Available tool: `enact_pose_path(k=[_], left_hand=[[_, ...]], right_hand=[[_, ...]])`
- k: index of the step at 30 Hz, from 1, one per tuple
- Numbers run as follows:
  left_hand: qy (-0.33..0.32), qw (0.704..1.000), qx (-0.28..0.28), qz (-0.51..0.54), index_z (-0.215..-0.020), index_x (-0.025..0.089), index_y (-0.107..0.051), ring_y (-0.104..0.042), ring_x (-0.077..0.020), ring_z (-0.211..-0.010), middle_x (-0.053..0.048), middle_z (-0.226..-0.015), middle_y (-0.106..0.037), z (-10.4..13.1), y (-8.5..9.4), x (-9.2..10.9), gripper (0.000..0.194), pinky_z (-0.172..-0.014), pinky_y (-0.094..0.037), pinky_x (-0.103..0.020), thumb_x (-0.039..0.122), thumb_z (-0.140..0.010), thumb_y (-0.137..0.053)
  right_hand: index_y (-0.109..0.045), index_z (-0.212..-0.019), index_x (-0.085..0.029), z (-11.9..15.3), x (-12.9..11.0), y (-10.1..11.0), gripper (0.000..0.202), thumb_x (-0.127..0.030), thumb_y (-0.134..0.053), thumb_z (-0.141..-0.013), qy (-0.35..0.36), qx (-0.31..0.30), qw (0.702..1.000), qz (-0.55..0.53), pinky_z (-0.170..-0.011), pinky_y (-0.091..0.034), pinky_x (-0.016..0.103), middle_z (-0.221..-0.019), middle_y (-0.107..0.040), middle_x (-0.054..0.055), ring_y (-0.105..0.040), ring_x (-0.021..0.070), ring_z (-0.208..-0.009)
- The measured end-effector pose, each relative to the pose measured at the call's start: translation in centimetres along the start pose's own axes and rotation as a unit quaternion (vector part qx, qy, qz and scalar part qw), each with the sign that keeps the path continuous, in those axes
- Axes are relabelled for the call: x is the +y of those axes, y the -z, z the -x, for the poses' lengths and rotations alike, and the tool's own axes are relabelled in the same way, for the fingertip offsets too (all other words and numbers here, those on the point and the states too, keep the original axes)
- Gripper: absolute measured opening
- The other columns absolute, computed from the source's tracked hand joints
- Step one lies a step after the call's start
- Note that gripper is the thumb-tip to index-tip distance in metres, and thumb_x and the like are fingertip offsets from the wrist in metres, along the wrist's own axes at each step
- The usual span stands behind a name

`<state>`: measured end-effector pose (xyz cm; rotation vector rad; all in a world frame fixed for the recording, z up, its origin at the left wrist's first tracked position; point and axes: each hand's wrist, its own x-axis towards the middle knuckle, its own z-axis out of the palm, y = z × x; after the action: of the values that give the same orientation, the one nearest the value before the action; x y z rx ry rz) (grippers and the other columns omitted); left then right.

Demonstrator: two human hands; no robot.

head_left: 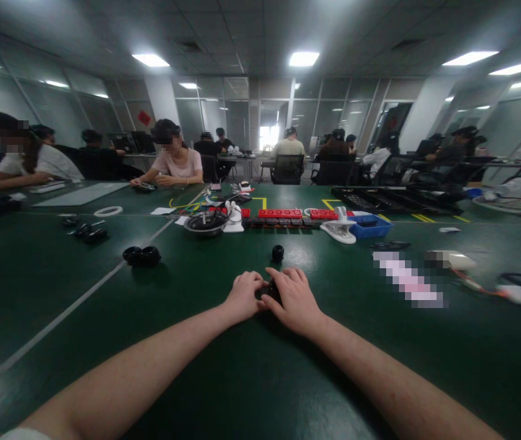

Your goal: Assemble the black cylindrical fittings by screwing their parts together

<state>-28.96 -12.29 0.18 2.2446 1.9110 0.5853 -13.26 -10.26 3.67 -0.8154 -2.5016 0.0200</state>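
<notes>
White rectangular lights are shining from a grey panelled ceiling; tall glass partitions are standing beside pale columns, and black office chairs are standing before them.

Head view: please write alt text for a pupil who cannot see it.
A person's left hand and right hand hold a small black object between them at a green table. Just beyond stands a small round black piece; farther back are red strips, a blue tray and seated people.

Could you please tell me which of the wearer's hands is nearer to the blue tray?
Right: the right hand is on the near side of the blue tray, to its left; the left hand is farther left.
</notes>
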Motion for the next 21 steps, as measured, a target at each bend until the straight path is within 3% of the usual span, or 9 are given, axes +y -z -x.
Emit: enact_pose_path(k=[9, 15, 21], left_hand=[[0.005, 1.0, 0.002, -0.002, -0.094, 0.022, -0.057, -0.043, -0.0193, -0.087, -0.002, -0.093, -0.051, -0.1, -0.03, -0.02, 0.035, -0.076, -0.035, -0.032, 0.04, -0.064, -0.058], [0.013, 1.0, 0.003, 0.0, -0.095, 0.021, -0.057, -0.043, -0.02, -0.086, -0.002, -0.091, -0.05, -0.1, 0.03, 0.13, 0.039, -0.076, -0.034, -0.033, 0.045, -0.064, -0.056], [0.01, 1.0, 0.001, 0.009, -0.08, 0.022, -0.06, -0.043, -0.0194, -0.085, -0.001, -0.087, -0.049, -0.04, 0.24, 0.35, 0.021, -0.074, -0.034, -0.032, 0.036, -0.064, -0.058]], right_hand=[[-0.041, -0.117, -0.018, 0.01, 0.36, 0.18, 0.042, -0.033, -0.044, -0.078, 0.024, -0.001, 0.997, -0.08, -0.098, -0.015, 0.049, -0.104, -0.056, 0.006, -0.042, 0.0224, -0.099], [-0.042, -0.113, -0.018, -0.12, 0.58, 0.11, 0.036, -0.03, -0.043, -0.079, 0.033, -0.003, 0.994, -0.109, -0.1, -0.015, 0.047, -0.1, -0.056, 0.004, -0.043, 0.0198, -0.097], [-0.044, -0.108, -0.019, 0.0, 0.21, -0.06, 0.032, -0.03, -0.043, -0.079, 0.058, -0.006, 0.991, -0.121, -0.1, -0.015, 0.046, -0.095, -0.056, 0.004, -0.043, 0.0191, -0.096]])
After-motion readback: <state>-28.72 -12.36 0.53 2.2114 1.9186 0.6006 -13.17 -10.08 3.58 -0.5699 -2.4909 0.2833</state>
